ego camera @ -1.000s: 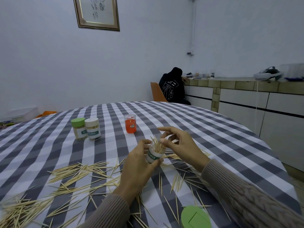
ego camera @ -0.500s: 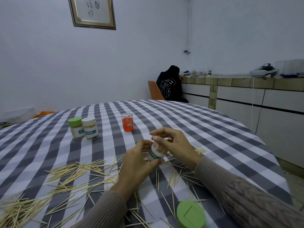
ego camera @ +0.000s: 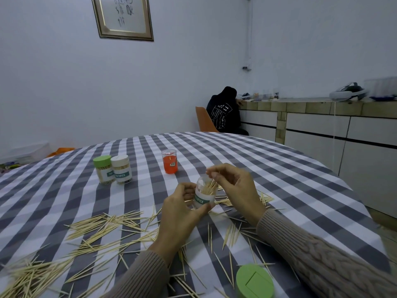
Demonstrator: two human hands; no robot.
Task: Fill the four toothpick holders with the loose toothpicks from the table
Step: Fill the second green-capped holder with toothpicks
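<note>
At centre frame the left hand (ego camera: 180, 214) had its grip curled round the small clear plastic toothpick holder with a white-and-green label (ego camera: 205, 193), tilted and lifted just above the checked surface (ego camera: 279, 168). The right hand (ego camera: 233, 186) pinched thin wooden toothpicks (ego camera: 211, 186) at the holder's mouth. Such sticks likely weighed almost nothing, stiff yet easily snapped, best pinched mid-length in small bundles. Both forearms reached up from the lower edge; loose toothpicks (ego camera: 103, 229) lay scattered lower left.
</note>
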